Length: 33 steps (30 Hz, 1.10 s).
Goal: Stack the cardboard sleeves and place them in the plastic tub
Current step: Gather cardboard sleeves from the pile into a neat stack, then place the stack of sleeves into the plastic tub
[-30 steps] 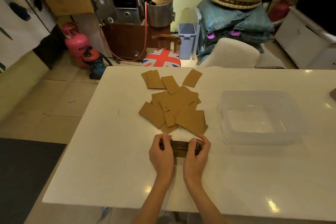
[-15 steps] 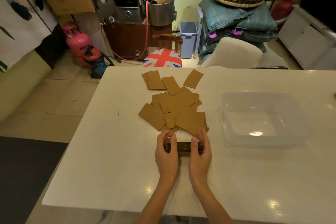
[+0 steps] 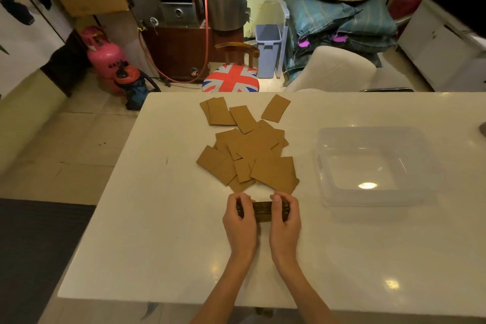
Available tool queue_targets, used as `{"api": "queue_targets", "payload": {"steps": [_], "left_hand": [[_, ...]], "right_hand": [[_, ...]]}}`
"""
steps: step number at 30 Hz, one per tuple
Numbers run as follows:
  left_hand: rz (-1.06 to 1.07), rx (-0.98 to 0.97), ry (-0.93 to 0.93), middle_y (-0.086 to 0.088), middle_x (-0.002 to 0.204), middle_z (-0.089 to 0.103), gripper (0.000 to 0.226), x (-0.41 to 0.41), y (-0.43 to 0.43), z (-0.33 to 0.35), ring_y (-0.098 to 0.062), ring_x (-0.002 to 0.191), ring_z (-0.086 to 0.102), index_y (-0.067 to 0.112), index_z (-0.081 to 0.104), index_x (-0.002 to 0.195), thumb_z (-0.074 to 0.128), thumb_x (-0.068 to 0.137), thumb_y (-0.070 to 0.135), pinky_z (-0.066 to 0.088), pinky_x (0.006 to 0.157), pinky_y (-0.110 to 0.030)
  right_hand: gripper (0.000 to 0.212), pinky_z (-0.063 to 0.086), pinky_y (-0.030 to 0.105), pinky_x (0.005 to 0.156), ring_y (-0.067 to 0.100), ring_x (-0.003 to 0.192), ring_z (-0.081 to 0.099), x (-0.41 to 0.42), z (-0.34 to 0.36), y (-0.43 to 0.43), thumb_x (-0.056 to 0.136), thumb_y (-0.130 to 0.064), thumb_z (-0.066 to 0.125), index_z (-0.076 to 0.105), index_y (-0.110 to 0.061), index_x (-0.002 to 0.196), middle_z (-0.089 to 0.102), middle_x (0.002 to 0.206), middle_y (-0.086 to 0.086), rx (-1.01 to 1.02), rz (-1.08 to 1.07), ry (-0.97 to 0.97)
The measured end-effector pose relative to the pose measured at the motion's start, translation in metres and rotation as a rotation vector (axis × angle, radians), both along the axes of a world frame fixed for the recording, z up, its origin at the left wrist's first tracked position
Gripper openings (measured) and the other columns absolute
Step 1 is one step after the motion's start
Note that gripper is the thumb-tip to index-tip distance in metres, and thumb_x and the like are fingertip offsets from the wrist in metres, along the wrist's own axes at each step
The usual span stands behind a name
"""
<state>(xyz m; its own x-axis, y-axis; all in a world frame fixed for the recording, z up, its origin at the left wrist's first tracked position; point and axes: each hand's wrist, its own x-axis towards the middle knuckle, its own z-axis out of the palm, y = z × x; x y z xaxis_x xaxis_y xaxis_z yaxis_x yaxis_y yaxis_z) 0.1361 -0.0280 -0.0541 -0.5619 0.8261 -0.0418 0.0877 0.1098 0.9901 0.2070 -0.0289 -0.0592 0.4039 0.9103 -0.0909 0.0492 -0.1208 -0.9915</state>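
A stack of brown cardboard sleeves (image 3: 263, 211) stands on edge on the white table (image 3: 157, 231), just in front of me. My left hand (image 3: 240, 221) grips its left end and my right hand (image 3: 285, 221) grips its right end, fingers curled over the top. Beyond the stack, several loose flat sleeves (image 3: 252, 147) lie scattered and overlapping in the middle of the table. The clear plastic tub (image 3: 373, 166) sits to the right of them with nothing in it.
Past the far table edge stand a Union Jack stool (image 3: 231, 79), a white chair (image 3: 334, 71) and a grey bin (image 3: 268, 47). A pink gas cylinder (image 3: 105, 56) and a metal machine (image 3: 171, 8) are at the back left. A dark object (image 3: 482, 127) pokes in at the right edge.
Both hands keep hold of the stack. The stack has shifted slightly away from me, closer to the loose sleeves.
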Motion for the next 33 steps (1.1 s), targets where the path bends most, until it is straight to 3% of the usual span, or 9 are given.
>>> {"api": "queue_targets", "payload": {"steps": [6, 12, 17, 20, 22, 25, 28, 31, 33], "left_hand": [[0.145, 0.138, 0.006, 0.009, 0.052, 0.034, 0.038, -0.002, 0.013, 0.027, -0.007, 0.051, 0.028, 0.016, 0.036, 0.059, 0.046, 0.096, 0.013, 0.027, 0.05, -0.033], [-0.408, 0.545, 0.281, -0.01, 0.047, 0.041, 0.039, 0.017, 0.017, 0.072, -0.026, 0.044, 0.037, 0.0, 0.042, 0.052, 0.046, 0.089, 0.012, 0.03, 0.043, -0.042], [-0.666, 0.797, 0.25, -0.007, 0.046, 0.039, 0.037, 0.084, 0.016, 0.105, -0.019, 0.046, 0.033, 0.004, 0.044, 0.046, 0.048, 0.083, 0.007, 0.027, 0.055, -0.029], [-0.652, 0.863, 0.195, -0.01, 0.047, 0.046, 0.04, 0.114, 0.041, 0.122, -0.021, 0.047, 0.042, 0.001, 0.05, 0.046, 0.046, 0.085, 0.007, 0.036, 0.055, -0.037], [-0.658, 0.765, 0.211, -0.01, 0.068, 0.063, 0.035, 0.132, 0.061, 0.132, -0.022, 0.068, 0.058, -0.001, 0.061, 0.063, 0.045, 0.091, 0.012, 0.047, 0.069, -0.042], [-0.681, 0.251, 0.092, 0.013, 0.127, 0.055, 0.026, 0.149, 0.083, 0.155, -0.014, 0.12, 0.053, 0.031, 0.055, 0.119, 0.052, 0.096, 0.043, 0.046, 0.098, -0.025], [-0.835, -0.192, -0.062, 0.017, 0.125, 0.054, 0.036, 0.155, 0.092, 0.16, -0.01, 0.113, 0.056, 0.044, 0.051, 0.125, 0.062, 0.091, 0.048, 0.055, 0.086, -0.025], [-0.69, -0.157, -0.063, 0.01, 0.116, 0.061, 0.019, 0.158, 0.1, 0.158, -0.012, 0.105, 0.06, 0.035, 0.064, 0.112, 0.065, 0.094, 0.029, 0.056, 0.077, -0.023], [-0.555, -0.163, -0.092, 0.008, 0.117, 0.06, 0.018, 0.157, 0.107, 0.155, -0.014, 0.106, 0.059, 0.035, 0.065, 0.111, 0.065, 0.094, 0.027, 0.057, 0.08, -0.028]], "right_hand": [[0.007, 0.05, 0.017, 0.074, 0.013, 0.086, 0.063, 0.007, 0.045, -0.019, 0.096, -0.018, 0.058, 0.064, -0.015, 0.094, 0.067, 0.088, 0.0, -0.043, 0.159, 0.145], [0.04, 0.051, 0.027, 0.072, 0.011, 0.087, 0.066, 0.083, 0.089, -0.045, 0.075, -0.023, 0.081, 0.051, -0.01, 0.098, 0.067, 0.109, 0.004, -0.339, 0.642, 0.443], [0.076, 0.054, 0.042, 0.095, 0.014, 0.11, 0.066, 0.141, 0.132, -0.032, 0.065, -0.029, 0.09, 0.04, -0.015, 0.12, 0.067, 0.116, 0.003, -0.431, 0.841, 0.066], [0.056, 0.059, 0.037, 0.077, 0.019, 0.08, 0.066, 0.168, 0.156, -0.011, 0.068, -0.034, 0.083, 0.042, -0.021, 0.104, 0.065, 0.092, 0.007, -0.323, 0.772, -0.123], [0.045, 0.054, 0.033, 0.067, 0.014, 0.065, 0.056, 0.189, 0.163, 0.009, 0.071, -0.032, 0.08, 0.04, -0.027, 0.09, 0.059, 0.077, 0.001, -0.238, 0.669, -0.203], [0.045, 0.043, 0.017, 0.059, 0.007, 0.065, 0.053, 0.233, 0.172, 0.05, 0.078, -0.034, 0.077, 0.032, -0.035, 0.08, 0.049, 0.073, -0.015, -0.064, 0.564, -0.762], [0.052, 0.03, 0.011, 0.068, 0.009, 0.085, 0.053, 0.264, 0.172, 0.088, 0.073, -0.028, 0.079, 0.029, -0.037, 0.083, 0.049, 0.09, -0.018, 0.131, 0.742, -1.225], [0.058, 0.035, 0.028, 0.103, 0.017, 0.123, 0.049, 0.272, 0.164, 0.105, 0.066, -0.033, 0.086, 0.039, -0.038, 0.099, 0.051, 0.13, -0.012, 0.301, 0.826, -1.177], [0.071, 0.021, 0.034, 0.114, 0.011, 0.144, 0.018, 0.273, 0.164, 0.11, 0.071, -0.057, 0.076, 0.034, -0.047, 0.127, 0.018, 0.157, -0.016, 0.184, 0.78, -0.923]]}}
